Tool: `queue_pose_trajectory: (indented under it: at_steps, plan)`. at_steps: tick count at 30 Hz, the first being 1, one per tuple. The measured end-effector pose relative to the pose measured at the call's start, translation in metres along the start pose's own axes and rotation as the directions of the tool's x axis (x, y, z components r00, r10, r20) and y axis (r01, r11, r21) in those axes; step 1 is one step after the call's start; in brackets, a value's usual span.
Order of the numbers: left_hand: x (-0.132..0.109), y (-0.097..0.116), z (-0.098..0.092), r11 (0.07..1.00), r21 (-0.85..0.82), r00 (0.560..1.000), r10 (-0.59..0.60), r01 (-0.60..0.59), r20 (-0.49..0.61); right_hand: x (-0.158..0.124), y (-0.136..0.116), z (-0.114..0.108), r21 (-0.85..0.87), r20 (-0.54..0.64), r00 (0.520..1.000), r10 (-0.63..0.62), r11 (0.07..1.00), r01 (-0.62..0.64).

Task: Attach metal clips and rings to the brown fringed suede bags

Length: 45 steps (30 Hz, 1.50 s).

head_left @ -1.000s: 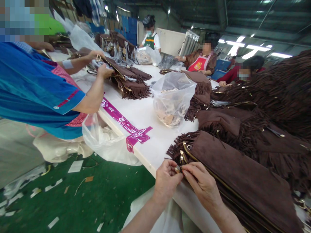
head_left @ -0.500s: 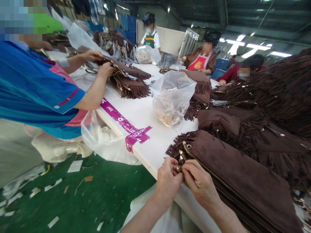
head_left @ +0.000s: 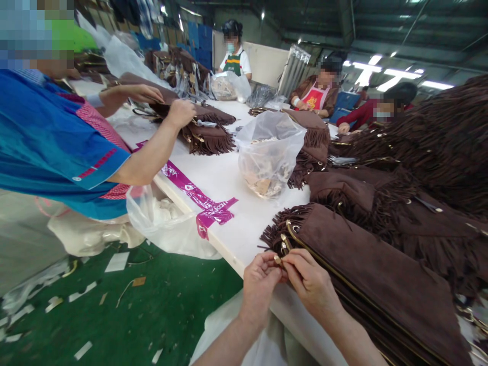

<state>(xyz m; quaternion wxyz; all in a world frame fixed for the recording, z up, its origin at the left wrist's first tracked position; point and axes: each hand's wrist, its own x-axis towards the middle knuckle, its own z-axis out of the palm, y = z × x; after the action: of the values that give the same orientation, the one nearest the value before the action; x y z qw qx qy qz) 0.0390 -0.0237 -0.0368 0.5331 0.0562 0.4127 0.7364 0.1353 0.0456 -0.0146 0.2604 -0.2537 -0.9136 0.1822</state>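
A stack of brown fringed bags (head_left: 366, 254) lies at the table's front right, with gold zippers along the near side. At the stack's left end, my left hand (head_left: 260, 288) and my right hand (head_left: 314, 282) meet fingertip to fingertip. Between them shows a small gold metal zipper end (head_left: 278, 260), which both hands pinch. Just above my fingers, more gold zipper ends (head_left: 284, 243) stick out beside the dark fringe (head_left: 280, 223). My fingers partly cover the piece they hold.
A clear plastic bag of small tan pieces (head_left: 267, 173) stands mid-table. Purple tape (head_left: 190, 190) runs along the white table's (head_left: 224, 239) left edge. More fringed bags (head_left: 412, 203) are heaped at right. A co-worker in blue (head_left: 68, 137) handles bags at left; several others sit beyond.
My hands have shifted slightly left, and the gold zipper end shows more plainly between my fingertips. The co-worker at left has moved one hand rightward over the bags there.
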Motion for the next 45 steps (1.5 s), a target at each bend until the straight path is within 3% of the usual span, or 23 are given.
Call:
queue_pose_trajectory:
  at_steps: [17, 25, 29, 33, 37, 40, 43, 45]
  plan:
    - [0.004, 0.002, 0.004, 0.998, -0.048, 0.995, -0.048, 0.044, -0.085, 0.001, 0.0, 0.002, -0.001, -0.037, 0.999, -0.008, 1.0, 0.008]
    - [0.006, -0.002, 0.002, 0.999, -0.036, 0.998, -0.008, 0.006, -0.055, 0.002, -0.004, 0.001, 0.088, -0.007, 0.991, 0.136, 0.987, -0.135]
    - [0.006, -0.004, 0.001, 1.0, 0.015, 0.999, 0.028, -0.027, -0.023, 0.005, -0.006, -0.001, 0.14, -0.012, 0.988, 0.152, 0.979, -0.149]
    - [0.004, -0.006, 0.001, 0.996, 0.064, 0.998, 0.056, -0.056, -0.004, 0.005, -0.008, 0.001, 0.12, -0.058, 0.996, 0.072, 0.991, -0.065]
    - [0.007, -0.002, -0.003, 0.987, 0.155, 0.999, 0.041, -0.042, 0.01, 0.003, -0.008, 0.003, 0.012, -0.123, 0.984, -0.13, 0.991, 0.132]
    - [0.017, 0.007, -0.016, 0.905, 0.419, 0.997, 0.073, -0.07, 0.011, 0.005, -0.007, 0.0, 0.014, -0.136, 0.982, -0.128, 0.991, 0.131]
    - [0.025, 0.016, -0.033, 0.717, 0.686, 0.987, 0.162, -0.122, 0.006, 0.007, -0.005, -0.004, 0.082, -0.124, 0.992, -0.008, 0.996, 0.019]
    - [0.025, 0.02, -0.038, 0.622, 0.764, 0.983, 0.164, -0.172, 0.088, 0.008, -0.003, -0.005, 0.109, -0.118, 0.992, 0.048, 0.993, -0.035]
